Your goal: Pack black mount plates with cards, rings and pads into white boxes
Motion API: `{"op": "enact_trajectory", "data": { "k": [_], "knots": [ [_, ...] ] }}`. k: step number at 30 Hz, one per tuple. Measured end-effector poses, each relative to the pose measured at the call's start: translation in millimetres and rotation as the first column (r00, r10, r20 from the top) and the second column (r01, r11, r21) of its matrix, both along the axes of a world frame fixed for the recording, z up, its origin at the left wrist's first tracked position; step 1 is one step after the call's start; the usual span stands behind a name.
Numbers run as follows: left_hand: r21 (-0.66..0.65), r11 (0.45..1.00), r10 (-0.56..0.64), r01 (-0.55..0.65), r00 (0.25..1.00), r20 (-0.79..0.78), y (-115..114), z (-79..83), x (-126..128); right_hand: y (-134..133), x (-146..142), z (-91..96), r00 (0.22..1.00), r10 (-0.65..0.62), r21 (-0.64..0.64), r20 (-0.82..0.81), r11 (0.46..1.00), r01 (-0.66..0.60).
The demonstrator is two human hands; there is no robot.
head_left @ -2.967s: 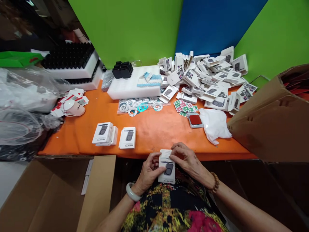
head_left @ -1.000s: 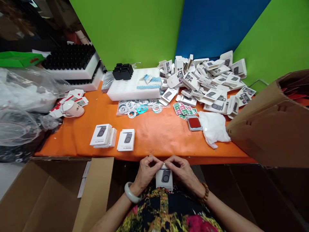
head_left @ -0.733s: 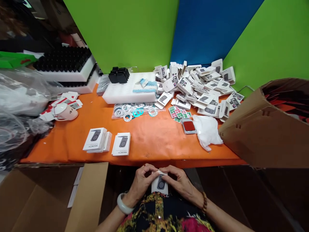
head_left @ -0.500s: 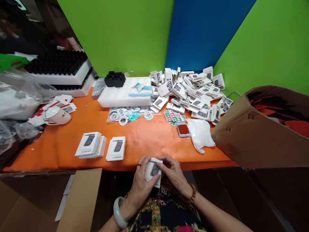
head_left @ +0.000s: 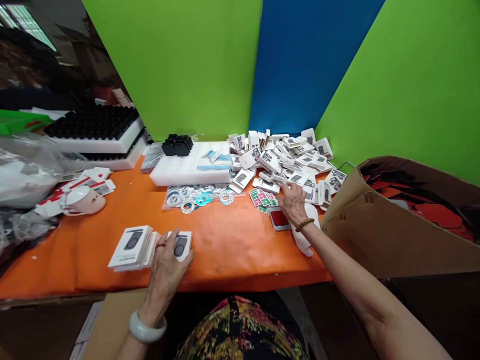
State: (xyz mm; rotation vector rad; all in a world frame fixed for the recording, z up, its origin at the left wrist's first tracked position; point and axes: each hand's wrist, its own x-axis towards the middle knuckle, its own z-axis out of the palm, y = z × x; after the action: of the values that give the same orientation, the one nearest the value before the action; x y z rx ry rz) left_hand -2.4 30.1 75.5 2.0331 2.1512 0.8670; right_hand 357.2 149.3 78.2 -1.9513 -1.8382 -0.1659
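Observation:
My left hand has its fingers and thumb around a small white box with a dark round device printed on it. That box lies at the low pile near the table's front edge; the hand covers its left part. Just left of it stands a stack of like boxes, marked MAGNETIC. My right hand is stretched out with fingers apart at the near edge of a heap of small white boxes. Below its palm lie a dark red square pad and a crumpled white bag.
A cardboard box with red pieces stands at the right. Green and red stickers, a bag of ring stickers and a white foam block lie mid-table. A mug and black-topped foam trays are at the left.
My hands have parted. The left has moved left with the white box to the pile; the right has let go of it and reached forward to the heap. The view has tilted up.

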Motion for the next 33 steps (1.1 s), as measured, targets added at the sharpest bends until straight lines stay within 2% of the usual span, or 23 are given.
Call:
{"op": "enact_trajectory", "data": {
  "k": [2,6,10,13,15,17,18,19,20,22,23,24,25,27,28,29,30,31,32,33],
  "knots": [
    [-0.012,1.0,0.007,-0.008,1.0,-0.024,4,-5.3,-5,12,19,-2.1,0.993,-0.082,-0.046,0.088,0.995,0.086],
    [-0.001,1.0,-0.011,0.011,0.999,-0.033,5,-10.7,-7,22,41,-7.9,0.982,-0.124,-0.101,0.14,0.985,0.139],
    [0.034,0.999,0.008,-0.008,1.0,0.014,0,-2.0,-5,28,53,-6.1,0.983,-0.125,-0.102,0.134,0.985,0.14],
    [0.094,0.995,0.003,-0.017,0.989,0.149,-8,11.3,6,24,52,7.9,0.985,-0.155,-0.017,0.071,0.988,0.157],
    [0.046,0.999,-0.014,-0.002,0.945,0.326,-13,18.4,18,12,44,23.8,0.992,-0.111,0.114,-0.061,0.987,0.117],
    [-0.071,0.994,-0.029,0.082,0.831,0.555,-15,21.7,30,-9,31,42.4,0.966,0.09,0.237,-0.241,0.971,-0.031],
    [-0.122,0.981,-0.034,0.154,0.746,0.665,-15,22.0,35,-21,23,51.4,0.91,0.24,0.261,-0.338,0.953,-0.154],
    [-0.151,0.959,-0.041,0.238,0.648,0.761,-14,21.6,39,-35,14,59.5,0.817,0.378,0.261,-0.435,0.922,-0.287],
    [-0.155,0.933,-0.05,0.325,0.544,0.838,-13,21.0,43,-49,5,66.1,0.691,0.486,0.209,-0.535,0.869,-0.449],
    [-0.131,0.86,-0.051,0.493,0.339,0.94,-13,19.5,50,-76,-15,74.0,0.414,0.569,0.105,-0.711,0.668,-0.737],
    [-0.127,0.804,-0.018,0.58,0.238,0.971,-13,18.9,54,-87,-24,75.0,0.294,0.549,0.086,-0.783,0.563,-0.822],
    [-0.136,0.724,0.045,0.677,0.151,0.988,-16,18.4,58,-97,-34,74.2,0.192,0.512,0.081,-0.837,0.463,-0.883],
    [-0.154,0.618,0.136,0.771,0.088,0.987,-19,17.7,63,-105,-44,71.9,0.108,0.469,0.093,-0.877,0.384,-0.919],
    [-0.177,0.378,0.324,0.909,0.049,0.945,-29,15.7,73,-116,-60,64.5,-0.005,0.389,0.124,-0.921,0.281,-0.952],
    [-0.176,0.291,0.39,0.941,0.051,0.919,-34,14.2,78,-117,-65,60.1,-0.033,0.364,0.131,-0.931,0.248,-0.96],
    [-0.17,0.247,0.436,0.954,0.047,0.899,-39,12.5,81,-117,-68,55.5,-0.037,0.356,0.124,-0.934,0.225,-0.966],
    [-0.163,0.247,0.468,0.955,0.029,0.883,-44,10.7,83,-113,-68,50.8,-0.01,0.37,0.097,-0.929,0.217,-0.971],
    [-0.16,0.287,0.494,0.945,-0.003,0.869,-47,9.2,84,-108,-66,46.0,0.058,0.407,0.042,-0.912,0.234,-0.971],
    [-0.165,0.347,0.518,0.923,-0.042,0.854,-50,8.0,83,-100,-60,41.1,0.165,0.456,-0.032,-0.875,0.284,-0.958],
    [-0.184,0.414,0.544,0.891,-0.08,0.835,-51,7.2,81,-90,-52,36.0,0.305,0.505,-0.121,-0.807,0.364,-0.924]
  ]
}}
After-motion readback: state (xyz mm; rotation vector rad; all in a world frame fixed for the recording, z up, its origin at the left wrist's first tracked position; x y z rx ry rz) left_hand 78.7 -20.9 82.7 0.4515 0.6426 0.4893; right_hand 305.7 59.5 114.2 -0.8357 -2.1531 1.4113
